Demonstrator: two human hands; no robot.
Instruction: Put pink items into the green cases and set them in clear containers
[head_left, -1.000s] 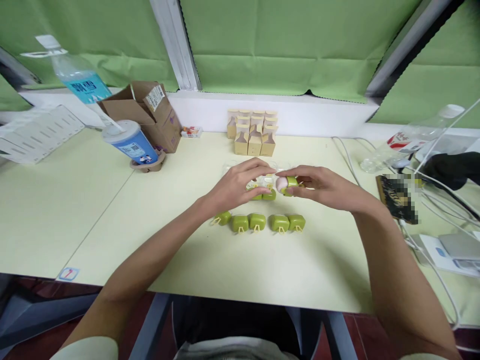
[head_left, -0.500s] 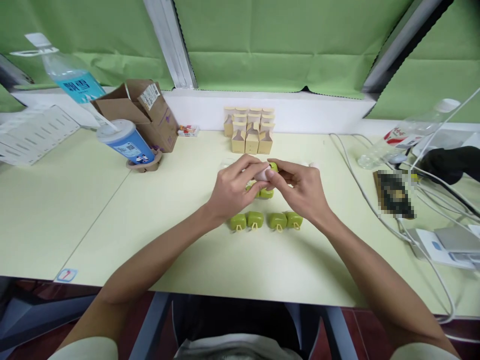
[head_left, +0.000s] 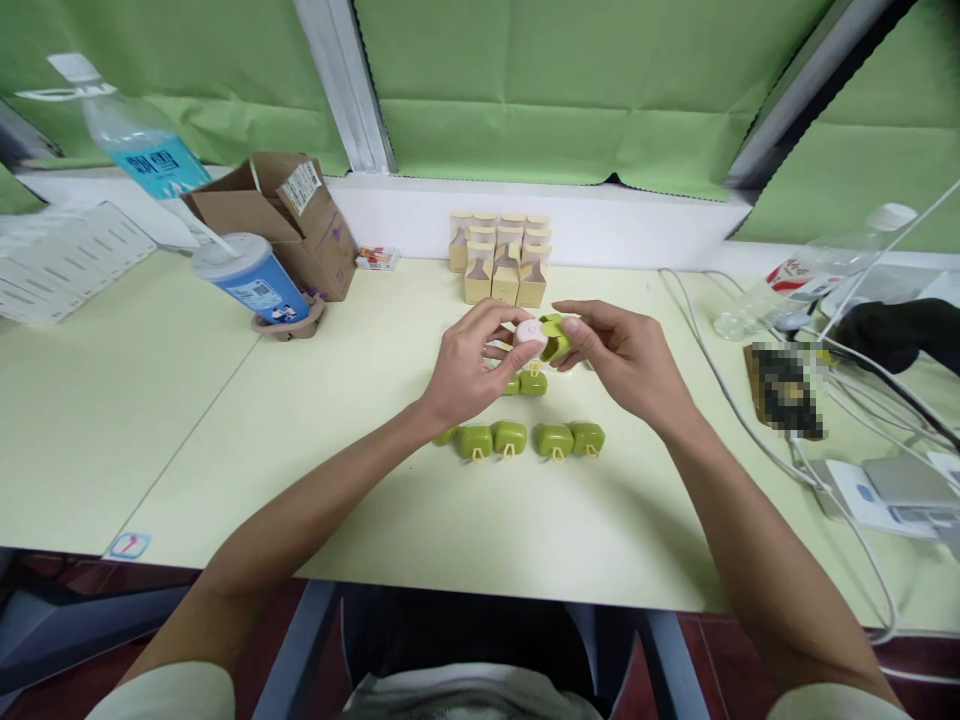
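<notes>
In the middle of the head view, my left hand pinches a small, rounded, pale pink case between thumb and fingers. Close on its right, my right hand grips a green case cover, with its hollow side facing the pink case. Whether the two pieces touch cannot be made out. Below the hands, a row of green cases with yellow loops lies on the table. More green cases sit just under my fingers, partly hidden by my left hand.
Several small open cartons stand against the back wall. At the left are a blue cup, a brown cardboard box and a water bottle. White cables and a clear bottle occupy the right side.
My hands have parted slightly, with the right one shifting right. The green cover now shows its hollow inside, and more of the pink case is visible.
</notes>
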